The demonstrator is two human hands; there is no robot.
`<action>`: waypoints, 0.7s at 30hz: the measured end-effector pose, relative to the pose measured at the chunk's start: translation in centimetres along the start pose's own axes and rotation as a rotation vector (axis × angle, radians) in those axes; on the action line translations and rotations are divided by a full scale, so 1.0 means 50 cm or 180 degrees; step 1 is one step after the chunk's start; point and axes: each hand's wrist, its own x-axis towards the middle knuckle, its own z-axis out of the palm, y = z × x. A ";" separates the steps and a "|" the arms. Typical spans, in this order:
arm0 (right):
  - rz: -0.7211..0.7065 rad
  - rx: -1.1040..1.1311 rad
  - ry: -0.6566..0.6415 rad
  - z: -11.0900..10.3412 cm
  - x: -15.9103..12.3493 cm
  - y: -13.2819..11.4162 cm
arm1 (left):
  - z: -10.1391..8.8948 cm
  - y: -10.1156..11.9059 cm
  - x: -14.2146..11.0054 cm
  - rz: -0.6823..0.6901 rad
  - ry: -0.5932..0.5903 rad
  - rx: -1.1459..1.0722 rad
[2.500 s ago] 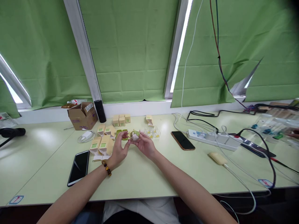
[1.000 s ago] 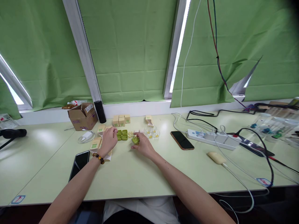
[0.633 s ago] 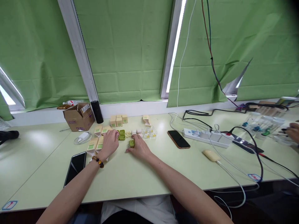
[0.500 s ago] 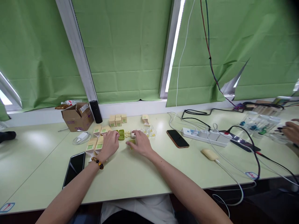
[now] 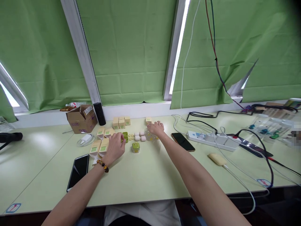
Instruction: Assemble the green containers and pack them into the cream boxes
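Note:
A small clear container with a green lid (image 5: pixel 135 145) stands on the table between my arms. My left hand (image 5: pixel 115 147) is closed, fingers curled beside the green lids (image 5: pixel 125 135); whatever it may hold is hidden. Farther right, my right hand (image 5: pixel 156 128) reaches over a cluster of clear containers (image 5: pixel 152 136) with yellow bits inside, its fingers bent and apart. Whether it touches one cannot be made out. Between the hands lie tiny yellow pieces (image 5: pixel 131 136) and several whitish-pink blocks (image 5: pixel 140 137).
Small beige cartons (image 5: pixel 121 122) stand at the back, others (image 5: pixel 103 145) by my left wrist. Phones (image 5: pixel 78 172) (image 5: pixel 182 142) lie on both sides. A power strip (image 5: pixel 213 140) with cables and a cream charger (image 5: pixel 217 159) are at right. A brown box (image 5: pixel 82 120) and black cylinder (image 5: pixel 99 114) stand back left.
My right hand has left the green-lidded container and moved right and away to the clear containers. The white blocks now show. My left hand stays by the green lids.

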 end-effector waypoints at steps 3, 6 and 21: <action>0.0117 -0.0036 -0.0191 0.015 0.028 -0.011 | 0.001 0.002 -0.001 0.0067 0.0023 0.0008; 0.0203 -0.0035 -0.0264 0.024 0.044 -0.017 | 0.003 0.004 -0.002 0.0109 0.0029 0.0015; -0.0734 0.0602 0.1290 -0.047 -0.076 -0.060 | -0.007 0.005 0.003 -0.0212 0.0573 -0.0779</action>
